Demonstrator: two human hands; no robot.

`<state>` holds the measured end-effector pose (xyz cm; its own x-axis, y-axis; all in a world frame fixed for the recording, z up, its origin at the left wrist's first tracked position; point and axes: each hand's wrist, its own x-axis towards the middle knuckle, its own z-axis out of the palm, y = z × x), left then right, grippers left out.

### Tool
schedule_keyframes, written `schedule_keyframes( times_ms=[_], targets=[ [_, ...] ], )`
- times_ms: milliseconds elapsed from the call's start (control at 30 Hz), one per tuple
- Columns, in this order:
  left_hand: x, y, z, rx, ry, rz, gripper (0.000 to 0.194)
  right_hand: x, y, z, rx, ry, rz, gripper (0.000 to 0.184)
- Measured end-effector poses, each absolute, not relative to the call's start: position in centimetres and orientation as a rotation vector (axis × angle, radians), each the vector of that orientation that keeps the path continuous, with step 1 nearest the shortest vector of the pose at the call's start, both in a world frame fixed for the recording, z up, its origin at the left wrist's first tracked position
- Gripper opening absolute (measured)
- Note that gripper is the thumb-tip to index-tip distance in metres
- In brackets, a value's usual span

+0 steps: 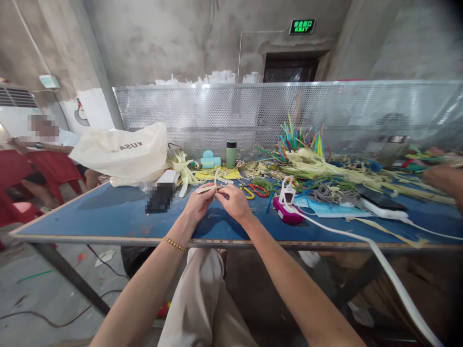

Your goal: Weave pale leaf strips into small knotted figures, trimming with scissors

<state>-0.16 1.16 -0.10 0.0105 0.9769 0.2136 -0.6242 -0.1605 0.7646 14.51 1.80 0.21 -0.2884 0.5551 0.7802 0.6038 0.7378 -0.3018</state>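
Above the blue table [119, 224], near its front edge, both hands meet at a thin pale strip of corn husk [216, 176]. My left hand [199, 202] has it pinched between thumb and fingers. Close against the left one, my right hand [234, 201] is closed on the same strip, its fingertips partly hidden. Part of the strip points up from between the fingers. Just beyond the right hand lie yellow-handled scissors [248, 193] and red-handled scissors [259, 191].
A white bag [119, 150] and a dark phone-like thing [159, 197] are on the left. Behind stand a green bottle [231, 155] and heaped husks [307, 161]. A magenta power block [287, 212] with a white cable sits right. Another person's hand [443, 177] shows far right.
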Motion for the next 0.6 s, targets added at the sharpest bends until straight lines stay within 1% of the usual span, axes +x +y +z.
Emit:
schedule_keyframes(
  times_ms=[267,467,600],
  targets=[
    [0.45,0.35,-0.03,1.062,0.685,1.513,0.039,14.93,1.61,0.27,-0.832,-1.956,-0.058,0.016],
    [0.5,0.48,-0.3,1.286,0.797,1.604,0.034,15.04,1.54,0.26,-0.875,-2.043,-0.055,0.018],
    [0.54,0.55,-0.33,1.301,0.77,1.608,0.031,14.92,1.44,0.2,-0.92,-2.07,-0.071,0.016]
  ],
)
